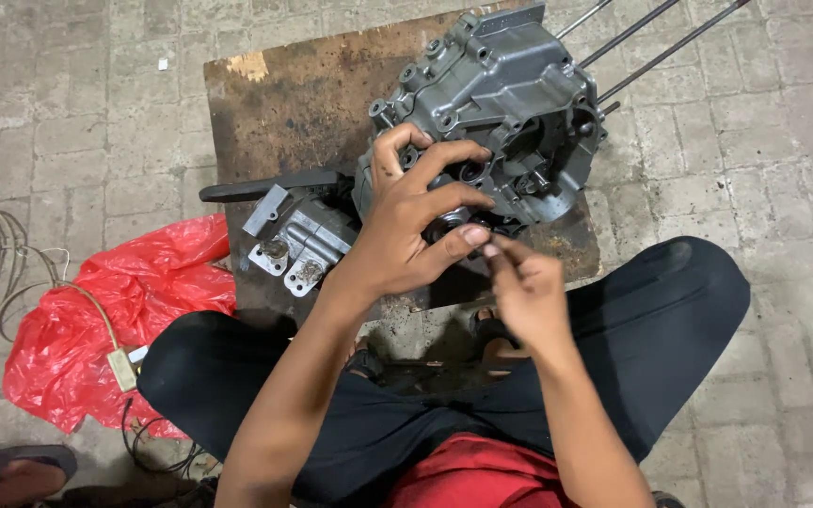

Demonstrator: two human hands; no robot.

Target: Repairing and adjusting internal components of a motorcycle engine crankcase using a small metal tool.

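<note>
I am gripping the grey engine casing (501, 103) with my left hand (406, 226), fingers spread over its near edge — it is sitting on a rusty metal plate (303, 103) laid on the paving. My right hand (524, 292) is pinching something small beside it — what, I cannot tell

Approach to the grey engine casing (496, 103) is blocked on its near side by the left hand (406, 226) and right hand (524, 292), and on its left by the grey bracket block (298, 240) and black lever (270, 188). Three metal rods (651, 38) project from its far right. The brown board (303, 94) lies bare left of the casing's upper part.
</note>
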